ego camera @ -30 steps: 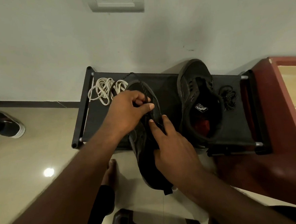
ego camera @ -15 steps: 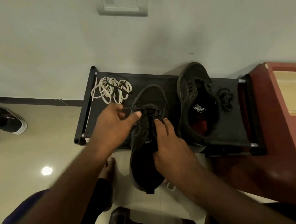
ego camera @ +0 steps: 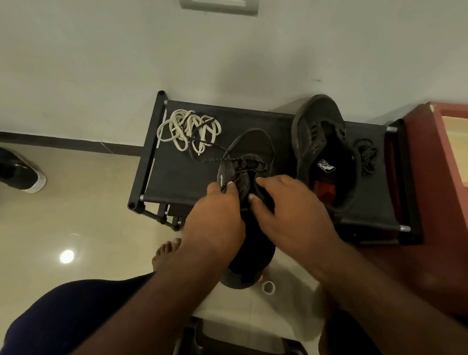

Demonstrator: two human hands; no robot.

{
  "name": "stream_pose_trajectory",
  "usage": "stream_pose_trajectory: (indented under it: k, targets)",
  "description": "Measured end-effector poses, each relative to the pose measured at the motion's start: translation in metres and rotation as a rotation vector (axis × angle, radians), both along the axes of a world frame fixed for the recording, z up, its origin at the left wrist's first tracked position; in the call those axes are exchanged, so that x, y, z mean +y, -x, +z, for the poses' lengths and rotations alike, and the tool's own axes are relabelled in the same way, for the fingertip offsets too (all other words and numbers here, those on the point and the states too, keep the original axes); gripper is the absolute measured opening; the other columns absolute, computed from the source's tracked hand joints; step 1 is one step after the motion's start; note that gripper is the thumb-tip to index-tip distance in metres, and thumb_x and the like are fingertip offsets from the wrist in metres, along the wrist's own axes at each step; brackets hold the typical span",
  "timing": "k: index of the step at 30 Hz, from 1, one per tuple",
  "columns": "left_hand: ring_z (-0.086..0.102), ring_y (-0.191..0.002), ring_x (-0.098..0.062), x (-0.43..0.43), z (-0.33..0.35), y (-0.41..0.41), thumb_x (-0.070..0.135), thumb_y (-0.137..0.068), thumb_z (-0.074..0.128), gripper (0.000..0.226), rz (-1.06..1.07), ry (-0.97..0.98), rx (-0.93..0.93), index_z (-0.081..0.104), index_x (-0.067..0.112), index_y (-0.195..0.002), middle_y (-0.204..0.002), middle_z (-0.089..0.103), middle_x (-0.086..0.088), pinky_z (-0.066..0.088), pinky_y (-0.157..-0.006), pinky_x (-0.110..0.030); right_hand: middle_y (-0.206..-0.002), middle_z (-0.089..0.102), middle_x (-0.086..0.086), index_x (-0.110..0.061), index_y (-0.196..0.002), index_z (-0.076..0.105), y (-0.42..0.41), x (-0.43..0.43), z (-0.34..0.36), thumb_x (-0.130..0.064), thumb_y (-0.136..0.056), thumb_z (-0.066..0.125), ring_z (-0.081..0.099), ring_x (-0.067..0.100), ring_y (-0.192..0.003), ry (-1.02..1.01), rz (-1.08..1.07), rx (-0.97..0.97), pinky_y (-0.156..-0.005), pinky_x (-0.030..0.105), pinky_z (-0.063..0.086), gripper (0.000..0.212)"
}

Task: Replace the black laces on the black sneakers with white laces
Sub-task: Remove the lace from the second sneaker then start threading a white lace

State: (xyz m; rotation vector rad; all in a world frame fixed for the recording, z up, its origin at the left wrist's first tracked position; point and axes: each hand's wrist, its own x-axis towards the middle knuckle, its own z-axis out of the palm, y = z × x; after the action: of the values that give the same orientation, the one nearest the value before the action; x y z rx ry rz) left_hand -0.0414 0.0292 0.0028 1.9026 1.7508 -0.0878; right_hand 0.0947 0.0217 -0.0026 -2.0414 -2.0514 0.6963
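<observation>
Your left hand pinches the black lace at the eyelets. Your right hand grips the near sneaker, toe on the shoe rack. The lace trails over the white laces; the second sneaker sits alongside.

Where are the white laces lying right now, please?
In the head view, the white laces lie coiled at the far left corner of the black rack, beyond and left of the held sneaker.

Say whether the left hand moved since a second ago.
Yes. The left hand drew back from the middle of the rack to its front edge.
</observation>
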Motion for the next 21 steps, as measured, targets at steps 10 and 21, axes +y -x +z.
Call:
stream_pose_trajectory:
  k: [10,21]
  targets:
    - [0.051,-0.080,-0.019,0.003,-0.001,-0.001,0.031,-0.097,0.055,0.034,0.014,0.094,0.061,0.048,0.007,-0.121,-0.110,0.036,-0.005,0.051,-0.075,-0.032,-0.125,0.054,-0.001,-0.015,-0.117,0.068,0.010,0.041,-0.001,-0.024,-0.099,0.055,0.061,0.016,-0.099,-0.043,0.057,-0.040,-0.088,0.034,0.053,0.023]
    - [0.061,-0.111,-0.028,0.003,-0.007,-0.008,0.024,-0.099,0.054,0.052,-0.011,0.130,0.159,0.032,0.000,-0.140,-0.129,0.045,-0.014,0.052,-0.086,-0.034,-0.108,0.053,-0.004,-0.020,-0.104,0.059,0.009,0.045,-0.003,-0.030,-0.104,0.043,0.055,0.012,-0.074,-0.148,-0.016,-0.171,-0.062,0.027,0.039,0.019]
